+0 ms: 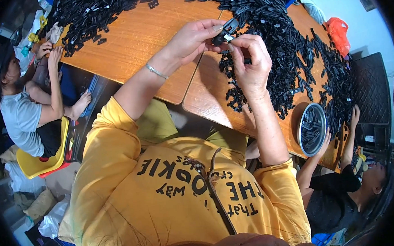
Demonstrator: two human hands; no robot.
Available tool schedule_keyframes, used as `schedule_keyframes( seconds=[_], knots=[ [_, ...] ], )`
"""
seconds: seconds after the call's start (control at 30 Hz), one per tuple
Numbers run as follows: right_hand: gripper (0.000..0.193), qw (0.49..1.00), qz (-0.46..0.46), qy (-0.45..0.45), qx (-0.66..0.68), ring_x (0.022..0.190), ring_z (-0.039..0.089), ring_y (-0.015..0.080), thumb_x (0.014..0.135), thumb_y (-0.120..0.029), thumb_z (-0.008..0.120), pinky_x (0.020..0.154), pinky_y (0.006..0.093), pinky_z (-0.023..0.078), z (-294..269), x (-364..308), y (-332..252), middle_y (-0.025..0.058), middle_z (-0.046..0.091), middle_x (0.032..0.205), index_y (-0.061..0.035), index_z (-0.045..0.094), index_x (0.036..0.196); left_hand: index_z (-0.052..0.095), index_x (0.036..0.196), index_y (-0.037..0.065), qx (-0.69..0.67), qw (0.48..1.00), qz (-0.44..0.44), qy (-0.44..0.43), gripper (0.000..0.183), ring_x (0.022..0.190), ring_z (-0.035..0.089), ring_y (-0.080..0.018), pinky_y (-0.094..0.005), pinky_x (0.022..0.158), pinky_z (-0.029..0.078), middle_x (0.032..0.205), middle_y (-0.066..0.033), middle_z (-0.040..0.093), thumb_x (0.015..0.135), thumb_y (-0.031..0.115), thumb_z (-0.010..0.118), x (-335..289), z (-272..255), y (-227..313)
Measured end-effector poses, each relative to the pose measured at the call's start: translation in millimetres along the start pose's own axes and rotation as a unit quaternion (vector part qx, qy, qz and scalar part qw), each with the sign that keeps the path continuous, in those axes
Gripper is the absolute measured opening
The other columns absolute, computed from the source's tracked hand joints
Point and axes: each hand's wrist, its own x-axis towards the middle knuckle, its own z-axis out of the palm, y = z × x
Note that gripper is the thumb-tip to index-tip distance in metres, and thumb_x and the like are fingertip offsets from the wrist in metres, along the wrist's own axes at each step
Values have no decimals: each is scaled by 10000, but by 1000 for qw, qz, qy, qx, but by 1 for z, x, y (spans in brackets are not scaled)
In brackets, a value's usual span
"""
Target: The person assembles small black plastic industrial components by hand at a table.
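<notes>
Above the wooden table, my left hand (197,36) is closed on a small black plastic part (230,25), thumb and fingers pinching it. The part looks like a clip with a slot, though its exact kind is hard to tell. My right hand (252,58) is closed just to its right, thumb and forefinger pinched at a tiny whitish piece (228,38) against the part's lower end. Right below and beyond my hands spreads a large heap of similar black plastic parts (269,51).
The wooden table (147,49) has a seam between its boards. More black parts (96,18) lie at the far left. A metal bowl (303,141) of black parts stands at right. Co-workers sit at left (22,111) and right (337,200). A red bag (337,35) lies behind.
</notes>
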Motion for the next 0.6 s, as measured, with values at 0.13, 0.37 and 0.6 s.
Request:
schedule_keyframes(
  seconds=[0.13, 0.37, 0.6],
  knots=[
    [187, 999, -15, -30, 2, 805, 699, 267, 829, 87, 760, 675, 338, 568, -6, 6, 2, 116, 681, 911, -37, 672, 939, 677, 1283, 59, 34, 999, -11, 29, 338, 845, 689, -103, -248, 752, 556, 1033, -25, 725, 1080, 320, 606, 3, 2, 2],
    [168, 991, -83, -100, -18, 818, 719, 269, 831, 70, 752, 657, 353, 589, -10, 18, 7, 87, 673, 913, -49, 671, 918, 749, 1164, 71, 121, 990, -44, 56, 319, 698, 681, -76, -199, 639, 509, 940, -5, 747, 1063, 351, 635, 2, -2, 7],
    [113, 982, -90, -156, -57, 777, 717, 290, 862, 31, 732, 616, 372, 585, -15, 12, 16, 90, 642, 917, -46, 654, 889, 744, 1158, 45, 160, 983, -76, 40, 298, 742, 693, -77, -184, 659, 512, 975, -21, 749, 1052, 311, 660, -4, -4, 6]
  ],
)
